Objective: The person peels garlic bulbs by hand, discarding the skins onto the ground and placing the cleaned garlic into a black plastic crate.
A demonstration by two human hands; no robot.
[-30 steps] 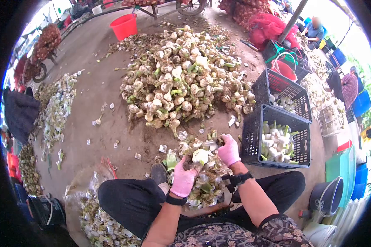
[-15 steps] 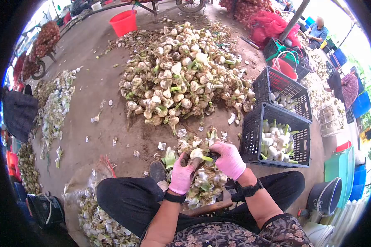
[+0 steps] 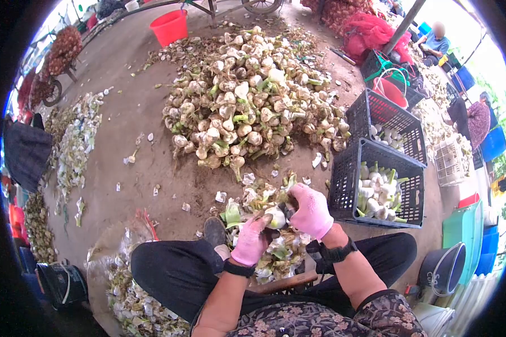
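A whitish garlic bulb (image 3: 276,218) is between my two pink-gloved hands, above a heap of loose garlic skins (image 3: 284,250) between my legs. My left hand (image 3: 251,240) is closed on the bulb's left side, its fingertips dirty. Against the bulb's right side, my right hand (image 3: 311,213) has its fingers curled in; their tips are partly hidden. Ahead lies a large pile of untrimmed garlic (image 3: 236,106) with roots and stems. To the right, a black crate (image 3: 343,194) holds cleaned white bulbs with short green stems.
Behind the near crate stands another black crate (image 3: 357,112) with bulbs, and a red bucket (image 3: 391,92) beyond. Another red bucket (image 3: 169,29) is at the far left of the pile. A dark bucket (image 3: 443,269) sits at right. People sit at the right edge.
The garlic bulb has turned: its green stem stuck out rightward before, and its rounded white side shows now. My right hand has shifted slightly and curled closer to the bulb.
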